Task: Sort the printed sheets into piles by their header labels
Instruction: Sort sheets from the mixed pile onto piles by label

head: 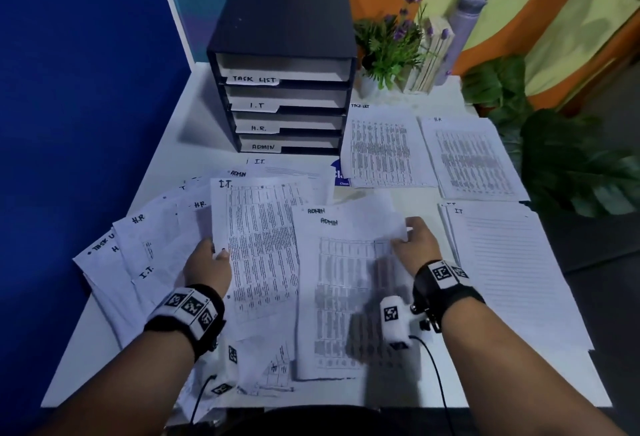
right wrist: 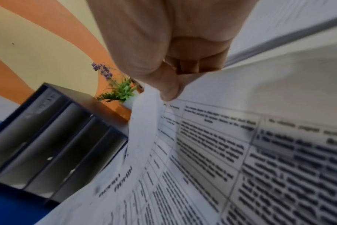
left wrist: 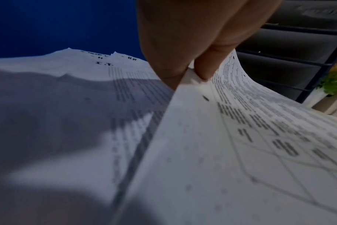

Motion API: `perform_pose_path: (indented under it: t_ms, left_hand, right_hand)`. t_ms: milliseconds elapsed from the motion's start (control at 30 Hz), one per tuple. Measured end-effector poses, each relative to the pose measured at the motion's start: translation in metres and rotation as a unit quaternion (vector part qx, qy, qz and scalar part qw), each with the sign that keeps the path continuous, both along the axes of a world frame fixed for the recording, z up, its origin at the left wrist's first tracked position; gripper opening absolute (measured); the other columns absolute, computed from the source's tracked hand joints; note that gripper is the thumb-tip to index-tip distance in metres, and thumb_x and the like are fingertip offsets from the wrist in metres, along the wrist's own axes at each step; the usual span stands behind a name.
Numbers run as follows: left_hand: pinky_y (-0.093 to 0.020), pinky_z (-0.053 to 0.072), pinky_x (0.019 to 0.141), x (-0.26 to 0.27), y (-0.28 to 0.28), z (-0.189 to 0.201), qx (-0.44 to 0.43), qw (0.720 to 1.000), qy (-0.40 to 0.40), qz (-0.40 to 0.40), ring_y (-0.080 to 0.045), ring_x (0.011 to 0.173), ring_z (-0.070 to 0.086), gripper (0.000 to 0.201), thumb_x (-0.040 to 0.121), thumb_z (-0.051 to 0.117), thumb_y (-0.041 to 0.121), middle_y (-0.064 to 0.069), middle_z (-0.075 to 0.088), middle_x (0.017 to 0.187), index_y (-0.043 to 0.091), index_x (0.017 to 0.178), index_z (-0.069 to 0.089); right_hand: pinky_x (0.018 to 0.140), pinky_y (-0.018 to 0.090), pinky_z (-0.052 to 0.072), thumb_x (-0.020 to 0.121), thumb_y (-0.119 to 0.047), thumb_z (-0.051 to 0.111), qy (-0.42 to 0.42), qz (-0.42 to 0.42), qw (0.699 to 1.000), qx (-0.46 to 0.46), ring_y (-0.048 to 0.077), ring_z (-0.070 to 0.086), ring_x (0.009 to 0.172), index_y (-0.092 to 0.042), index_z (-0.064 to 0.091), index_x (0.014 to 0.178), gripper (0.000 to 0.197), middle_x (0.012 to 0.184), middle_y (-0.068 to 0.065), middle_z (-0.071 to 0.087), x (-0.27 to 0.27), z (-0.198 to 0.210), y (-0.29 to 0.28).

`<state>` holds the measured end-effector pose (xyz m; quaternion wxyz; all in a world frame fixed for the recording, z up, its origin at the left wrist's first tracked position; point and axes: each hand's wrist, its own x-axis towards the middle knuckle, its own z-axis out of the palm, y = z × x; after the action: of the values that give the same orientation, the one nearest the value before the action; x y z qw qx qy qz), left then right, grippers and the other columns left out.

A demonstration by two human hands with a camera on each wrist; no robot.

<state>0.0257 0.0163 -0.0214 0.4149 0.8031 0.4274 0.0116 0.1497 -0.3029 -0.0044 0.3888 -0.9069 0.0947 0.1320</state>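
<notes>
Left hand (head: 207,264) pinches the white printed I.T. sheet (head: 258,245) by its left edge, w/ mixed sheets fanned beneath on the white table (head: 408,394). Right hand (head: 417,241) pinches two white printed ADMIN sheets (head: 341,297) at their right edge, centre-front, between I.T. sheet & I.T. pile (head: 509,273).

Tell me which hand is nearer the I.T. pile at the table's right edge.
Right. The right hand pinches the ADMIN sheets just left of the I.T. pile; the left hand grips an I.T. sheet farther left.
</notes>
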Motion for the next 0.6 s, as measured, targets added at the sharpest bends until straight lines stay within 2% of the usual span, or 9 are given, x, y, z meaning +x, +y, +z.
perform_pose_path:
  t_ms: [67, 167, 267, 300, 367, 400, 467, 533, 600]
  left_hand:
    - [-0.032, 0.039, 0.080, 0.001, 0.001, -0.002, 0.000, 1.000, 0.005, 0.007, -0.033, 0.104, 0.056, 0.025, 0.099, 0.047, 0.011, -0.016, 0.058, 0.120, 0.003, 0.121, 0.053]
    - [-0.031, 0.038, 0.081, 0.000, 0.003, -0.004, 0.013, 1.000, 0.005, 0.019, -0.036, 0.108, 0.057, 0.025, 0.098, 0.049, 0.008, -0.019, 0.060, 0.120, 0.001, 0.121, 0.055]
    - [-0.031, 0.037, 0.080, -0.002, 0.008, -0.006, 0.030, 0.999, 0.016, 0.019, -0.036, 0.102, 0.057, 0.023, 0.097, 0.051, 0.008, -0.021, 0.062, 0.116, -0.002, 0.117, 0.057]
    - [-0.030, 0.036, 0.078, -0.003, 0.008, -0.006, 0.037, 0.999, 0.019, 0.017, -0.034, 0.096, 0.057, 0.022, 0.096, 0.052, 0.009, -0.020, 0.063, 0.113, -0.002, 0.114, 0.059]
    - [-0.028, 0.036, 0.076, -0.006, 0.010, -0.008, 0.052, 0.998, 0.023, 0.017, -0.027, 0.086, 0.052, 0.019, 0.096, 0.055, 0.013, -0.018, 0.064, 0.107, 0.000, 0.108, 0.060]
    - [-0.029, 0.037, 0.076, -0.007, 0.011, -0.009, 0.057, 0.998, 0.023, 0.019, -0.027, 0.085, 0.052, 0.019, 0.095, 0.056, 0.015, -0.017, 0.064, 0.106, 0.000, 0.106, 0.060]
    - [-0.030, 0.042, 0.076, -0.009, 0.011, -0.012, 0.062, 0.997, 0.025, 0.025, -0.030, 0.085, 0.057, 0.017, 0.094, 0.057, 0.018, -0.017, 0.066, 0.103, 0.003, 0.102, 0.061]
    - [-0.032, 0.048, 0.076, -0.011, 0.007, -0.011, 0.061, 0.997, 0.021, 0.034, -0.030, 0.082, 0.059, 0.012, 0.095, 0.056, 0.019, -0.015, 0.067, 0.099, 0.008, 0.096, 0.060]
    - [-0.035, 0.050, 0.081, -0.011, 0.001, -0.007, 0.052, 0.998, 0.014, 0.038, -0.030, 0.086, 0.060, 0.014, 0.096, 0.055, 0.019, -0.015, 0.067, 0.103, 0.008, 0.101, 0.062]
  right_hand:
    - [0.073, 0.025, 0.041, 0.087, -0.007, 0.057, -0.013, -0.033, 0.999, -0.034, 0.023, 0.055, 0.081, -0.013, 0.050, 0.118, 0.033, 0.104, 0.014, 0.066, 0.009, -0.003, -0.022]
    - [0.070, 0.027, 0.042, 0.089, -0.008, 0.054, -0.025, -0.069, 0.994, -0.086, 0.026, 0.053, 0.077, -0.012, 0.052, 0.119, 0.030, 0.103, 0.020, 0.065, 0.019, -0.005, -0.050]
    - [0.068, 0.032, 0.044, 0.091, -0.006, 0.050, -0.027, -0.089, 0.989, -0.116, 0.036, 0.059, 0.084, -0.008, 0.054, 0.117, 0.027, 0.103, 0.026, 0.063, 0.028, -0.005, -0.068]
    - [0.071, 0.036, 0.046, 0.090, -0.004, 0.049, -0.030, -0.092, 0.989, -0.115, 0.040, 0.060, 0.090, -0.007, 0.054, 0.117, 0.028, 0.104, 0.027, 0.062, 0.031, -0.005, -0.072]
    - [0.084, 0.043, 0.047, 0.087, 0.001, 0.049, -0.056, -0.087, 0.988, -0.112, 0.043, 0.056, 0.104, -0.005, 0.053, 0.125, 0.039, 0.116, 0.027, 0.057, 0.035, -0.005, -0.072]
    - [0.090, 0.045, 0.045, 0.084, 0.004, 0.051, -0.078, -0.076, 0.986, -0.122, 0.044, 0.051, 0.111, -0.005, 0.049, 0.132, 0.048, 0.123, 0.026, 0.052, 0.037, -0.006, -0.069]
    - [0.094, 0.049, 0.041, 0.079, 0.006, 0.058, -0.109, -0.040, 0.976, -0.182, 0.042, 0.043, 0.118, -0.009, 0.044, 0.139, 0.063, 0.134, 0.021, 0.041, 0.035, -0.007, -0.059]
    - [0.094, 0.049, 0.040, 0.080, 0.001, 0.062, -0.119, 0.023, 0.965, -0.234, 0.040, 0.041, 0.118, -0.013, 0.048, 0.137, 0.060, 0.136, 0.017, 0.042, 0.028, -0.007, -0.042]
    - [0.093, 0.047, 0.041, 0.083, -0.007, 0.062, -0.085, 0.108, 0.955, -0.262, 0.037, 0.043, 0.118, -0.015, 0.054, 0.132, 0.050, 0.134, 0.016, 0.046, 0.019, -0.012, -0.028]
